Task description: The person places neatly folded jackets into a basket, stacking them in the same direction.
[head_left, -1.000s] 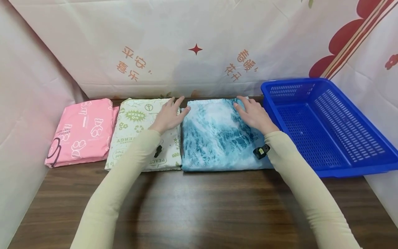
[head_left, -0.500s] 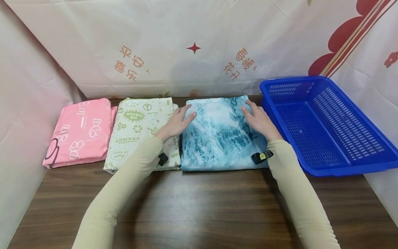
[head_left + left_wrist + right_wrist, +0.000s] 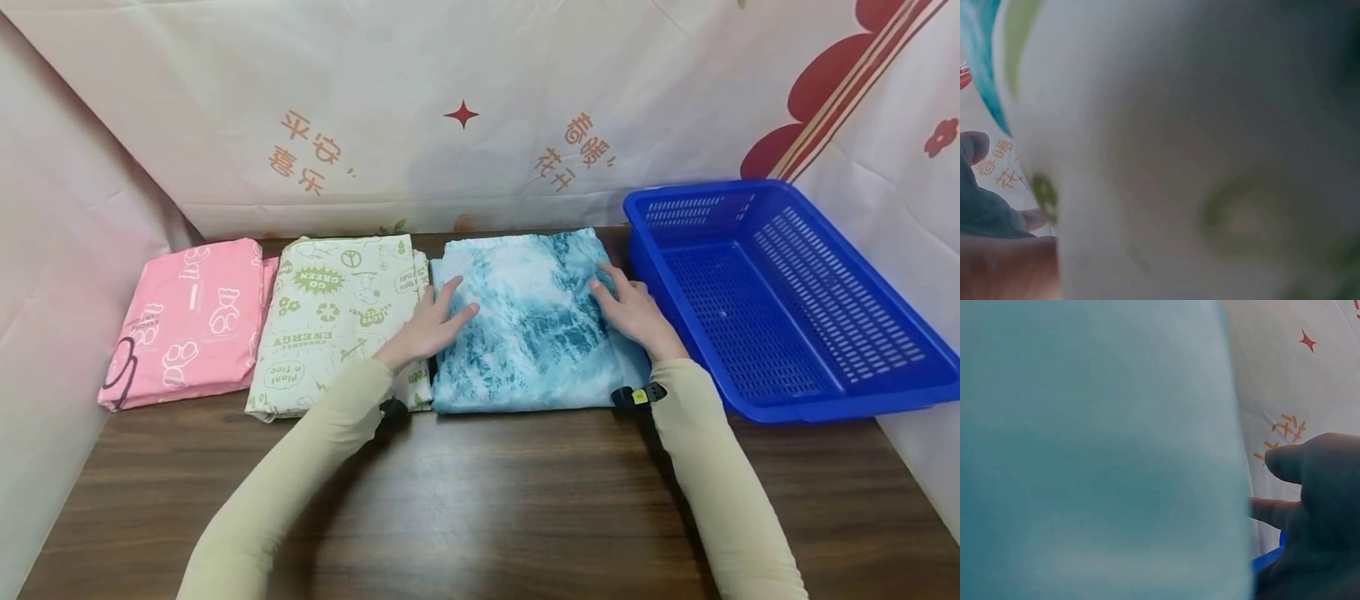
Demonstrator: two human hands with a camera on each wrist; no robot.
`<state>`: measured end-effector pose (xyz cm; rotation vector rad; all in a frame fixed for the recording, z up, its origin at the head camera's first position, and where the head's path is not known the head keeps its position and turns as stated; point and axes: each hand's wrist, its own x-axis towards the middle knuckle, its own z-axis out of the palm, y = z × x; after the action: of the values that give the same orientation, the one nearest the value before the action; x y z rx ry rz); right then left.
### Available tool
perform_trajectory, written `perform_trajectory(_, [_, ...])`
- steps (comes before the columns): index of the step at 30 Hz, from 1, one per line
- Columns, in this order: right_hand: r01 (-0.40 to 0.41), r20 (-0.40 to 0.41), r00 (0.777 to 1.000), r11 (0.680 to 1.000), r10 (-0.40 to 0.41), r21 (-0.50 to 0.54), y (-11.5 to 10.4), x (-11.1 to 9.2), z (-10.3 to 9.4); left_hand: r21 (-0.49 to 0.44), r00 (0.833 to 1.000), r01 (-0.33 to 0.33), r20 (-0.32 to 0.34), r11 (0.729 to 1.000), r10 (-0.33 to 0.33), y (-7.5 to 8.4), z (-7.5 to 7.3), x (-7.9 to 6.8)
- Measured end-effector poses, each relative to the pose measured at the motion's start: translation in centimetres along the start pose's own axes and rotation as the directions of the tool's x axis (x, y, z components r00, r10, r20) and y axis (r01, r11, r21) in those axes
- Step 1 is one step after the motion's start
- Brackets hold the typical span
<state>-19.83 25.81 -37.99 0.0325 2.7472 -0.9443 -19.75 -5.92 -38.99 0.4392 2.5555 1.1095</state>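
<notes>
Blue marbled cloth point(image 3: 525, 325) lay folded flat on the brown wooden table point(image 3: 465, 508), right of the middle and towards the far side, with your hands at its two sides. Your left hand point(image 3: 427, 327) was over the gap between it and the green-printed cloth point(image 3: 322, 308), its fingers apart and its thumb reaching over the blue one's left edge. Your right hand point(image 3: 636, 312) was at the right edge, between the marbled print and the blue basket point(image 3: 817, 410), its fingers apart too, with the tips over the far right part of the fabric. Both wrist views were mostly filled by blurred cloth, so you could not fairly tell whether your fingertips touched it or hung just above. Green print sat folded just beside it on the left, and further left lay the pink cloth point(image 3: 187, 321), also folded. You wore pale sleeves point(image 3: 281, 475), and a white curtain point(image 3: 450, 50) with red and orange prints stood along the far side.
</notes>
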Motion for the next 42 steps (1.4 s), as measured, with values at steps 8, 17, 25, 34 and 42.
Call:
perform_trajectory(8, [-0.027, 0.016, 0.999, 1.0, 0.027, 0.0, 0.9, -0.6, 0.4, -0.067, 0.997, 0.065, -0.046, 0.996, -0.068, 0.2, 0.9, -0.3])
perform_trajectory(17, [-0.022, 0.001, 1.0, 0.973, 0.023, 0.229, 1.2, -0.8, 0.7, -0.311, 0.989, 0.142, 0.013, 0.94, -0.145, 0.0, 0.1, 0.2])
perform_trajectory(25, [0.013, -0.066, 0.998, 0.956, 0.006, 0.294, 1.2, -0.6, 0.8, -0.448, 0.989, 0.127, -0.008, 0.885, -0.146, -1.0, -0.3, 0.2])
perform_trajectory(34, [0.047, -0.078, 0.997, 0.919, -0.018, 0.391, 1.0, -0.6, 0.8, -0.564, 0.986, 0.145, 0.015, 0.813, -0.165, -1.3, -0.7, 0.2])
perform_trajectory(42, [0.123, -0.149, 0.986, 0.913, -0.07, 0.388, 0.5, -0.9, 0.8, -0.617, 0.991, 0.102, -0.002, 0.78, -0.132, -1.4, -0.9, 0.0])
